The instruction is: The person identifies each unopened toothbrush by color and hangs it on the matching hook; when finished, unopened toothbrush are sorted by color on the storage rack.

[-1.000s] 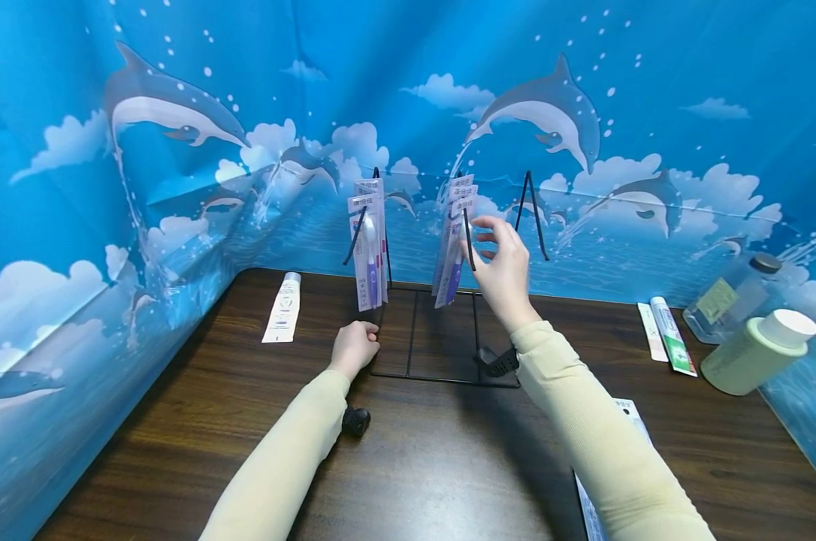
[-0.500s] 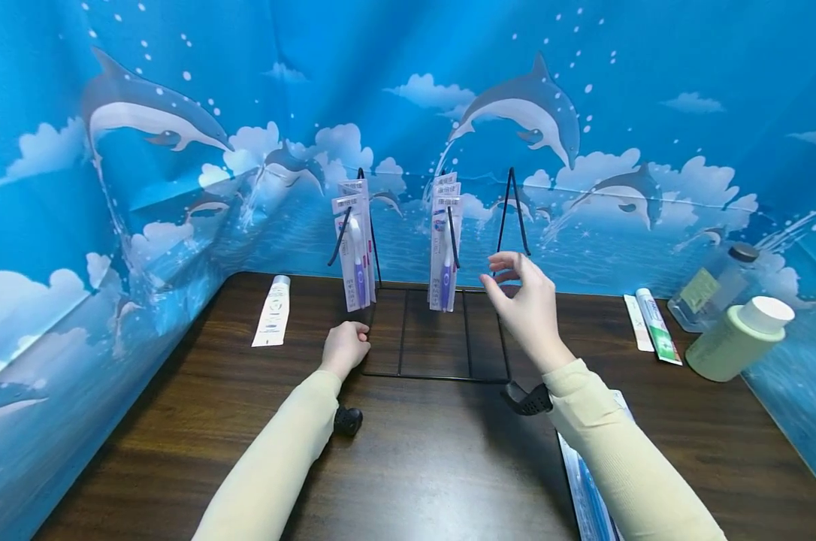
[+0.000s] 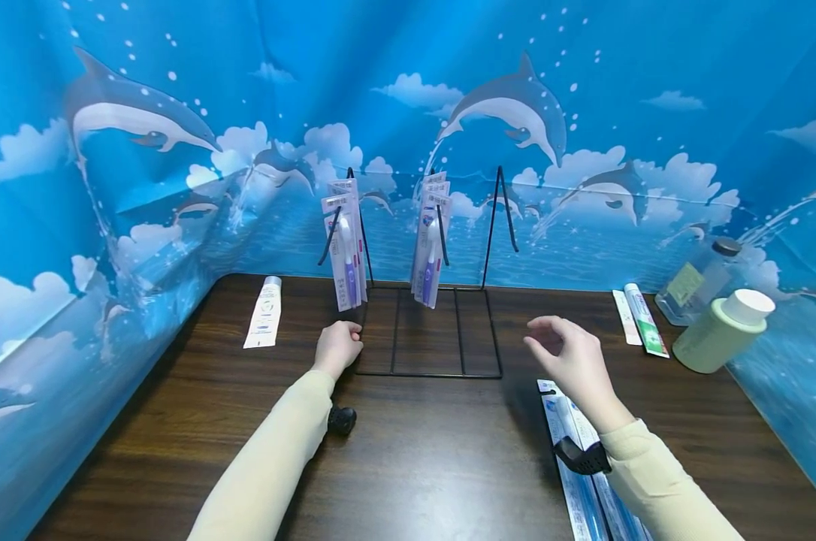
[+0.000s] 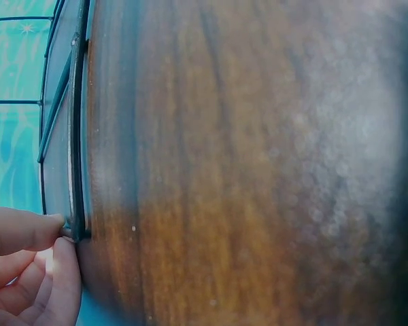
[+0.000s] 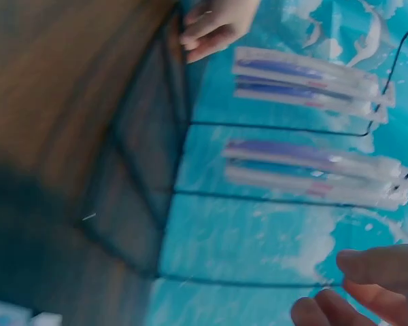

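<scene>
– Steadying the wire rack (image 3: 427, 375), as I read it: left hand (image 3: 337, 349) at the left side of its base, thumb and finger pinching the wire. Rack stands mid-way along the table's (image 3: 415, 451) far edge.

– Right hand (image 3: 570, 361)?

– Holding nothing. Fingers curved, thumb apart from them. Hangs right of the rack, near the far end of the blue packs (image 3: 579, 496).

– Where is the stock?

– Purple toothbrush packs (image 3: 345, 255), layered, hang on the left hook (image 3: 330, 239). A second bunch (image 3: 427, 248) hangs on the middle hook (image 3: 443, 240). Right-hand hook (image 3: 509, 218) bare. Blue packs lie flat toward the table's near edge, right of middle, partly under the right sleeve (image 3: 672, 485).

– Step in hand?

– My judgement: two hooks loaded, a pause between hangings, the blue packs probably the next load.

– Next move calls for?

– Pinching one blue pack by its side, top end left free, then lining that end up with the bare hook's tip. Keep the left pinch; rack looks light, might slide.
</scene>
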`<state>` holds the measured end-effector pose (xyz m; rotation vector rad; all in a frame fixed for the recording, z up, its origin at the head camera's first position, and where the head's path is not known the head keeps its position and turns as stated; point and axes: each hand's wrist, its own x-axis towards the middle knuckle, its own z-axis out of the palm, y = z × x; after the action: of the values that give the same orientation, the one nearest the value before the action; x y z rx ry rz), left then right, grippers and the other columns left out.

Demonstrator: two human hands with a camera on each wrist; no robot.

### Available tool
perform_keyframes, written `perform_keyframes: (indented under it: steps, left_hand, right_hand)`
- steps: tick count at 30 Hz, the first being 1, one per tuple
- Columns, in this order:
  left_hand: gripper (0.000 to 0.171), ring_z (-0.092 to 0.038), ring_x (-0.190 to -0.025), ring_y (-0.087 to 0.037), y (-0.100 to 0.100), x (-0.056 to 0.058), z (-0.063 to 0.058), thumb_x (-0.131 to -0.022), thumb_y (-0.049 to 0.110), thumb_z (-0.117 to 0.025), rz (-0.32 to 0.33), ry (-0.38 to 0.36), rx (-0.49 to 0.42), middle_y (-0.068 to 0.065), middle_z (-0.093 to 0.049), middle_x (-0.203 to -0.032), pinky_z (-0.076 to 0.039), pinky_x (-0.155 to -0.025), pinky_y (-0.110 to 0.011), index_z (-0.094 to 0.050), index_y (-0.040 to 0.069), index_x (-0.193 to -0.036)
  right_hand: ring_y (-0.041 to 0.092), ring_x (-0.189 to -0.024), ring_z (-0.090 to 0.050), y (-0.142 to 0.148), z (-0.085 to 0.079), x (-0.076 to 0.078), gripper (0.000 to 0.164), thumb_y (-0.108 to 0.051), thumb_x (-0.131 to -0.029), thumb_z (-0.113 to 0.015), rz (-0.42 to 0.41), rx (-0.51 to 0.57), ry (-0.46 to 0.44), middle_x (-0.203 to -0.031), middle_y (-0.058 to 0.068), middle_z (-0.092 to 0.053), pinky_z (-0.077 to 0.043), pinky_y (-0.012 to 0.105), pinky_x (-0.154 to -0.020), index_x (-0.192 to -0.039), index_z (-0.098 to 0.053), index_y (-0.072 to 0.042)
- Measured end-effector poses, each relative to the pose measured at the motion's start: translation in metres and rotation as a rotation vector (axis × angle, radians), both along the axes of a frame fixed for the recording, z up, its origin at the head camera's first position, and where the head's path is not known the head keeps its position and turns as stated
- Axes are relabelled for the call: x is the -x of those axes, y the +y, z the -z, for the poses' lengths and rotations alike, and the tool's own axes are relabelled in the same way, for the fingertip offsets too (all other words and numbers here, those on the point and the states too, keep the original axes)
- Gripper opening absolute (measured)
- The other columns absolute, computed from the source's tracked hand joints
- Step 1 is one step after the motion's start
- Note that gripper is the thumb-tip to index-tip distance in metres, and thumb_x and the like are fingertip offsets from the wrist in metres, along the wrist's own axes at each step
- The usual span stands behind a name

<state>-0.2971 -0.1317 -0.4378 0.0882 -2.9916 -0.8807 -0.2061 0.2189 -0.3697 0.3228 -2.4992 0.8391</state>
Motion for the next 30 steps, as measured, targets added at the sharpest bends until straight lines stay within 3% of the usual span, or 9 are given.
perform_keyframes:
  steps: [6,14,22,30]
  left_hand:
    - [0.032,-0.060,-0.096,-0.027,0.000,0.001,0.000,-0.081,0.004,-0.061,-0.007,-0.008,-0.006,-0.005,-0.069,-0.089,-0.046,-0.087,-0.041,-0.068,0.002,-0.113]
    - [0.032,-0.061,-0.097,-0.028,0.000,0.002,0.003,-0.081,0.004,-0.061,0.001,0.003,0.018,-0.004,-0.069,-0.088,-0.047,-0.087,-0.041,-0.068,0.002,-0.112]
    - [0.033,-0.061,-0.097,-0.028,-0.001,0.002,0.002,-0.081,0.004,-0.061,-0.003,0.003,0.010,-0.005,-0.070,-0.089,-0.046,-0.087,-0.041,-0.068,0.002,-0.113]
    - [0.032,-0.061,-0.094,-0.027,0.001,0.002,0.002,-0.082,0.004,-0.061,-0.002,0.000,0.018,-0.005,-0.069,-0.089,-0.047,-0.086,-0.041,-0.068,0.002,-0.114]
  right_hand:
    - [0.026,-0.078,-0.064,0.024,0.022,-0.014,0.022,-0.009,-0.081,-0.072,0.058,-0.080,-0.139,-0.093,0.014,-0.069,-0.053,0.044,-0.068,-0.101,-0.068,-0.002]
    - [0.026,-0.073,-0.065,0.044,0.040,-0.026,0.025,-0.010,-0.079,-0.074,0.081,-0.135,-0.353,-0.088,0.015,-0.069,-0.053,0.042,-0.065,-0.099,-0.069,0.003]
    - [0.019,-0.065,-0.060,0.049,0.050,-0.026,0.021,-0.009,-0.077,-0.074,0.034,-0.183,-0.484,-0.073,0.008,-0.067,-0.050,0.035,-0.058,-0.090,-0.070,0.006]
    - [0.018,-0.063,-0.058,0.045,0.052,-0.024,0.021,-0.010,-0.076,-0.074,0.064,-0.244,-0.556,-0.073,0.010,-0.066,-0.047,0.033,-0.054,-0.089,-0.070,0.006]
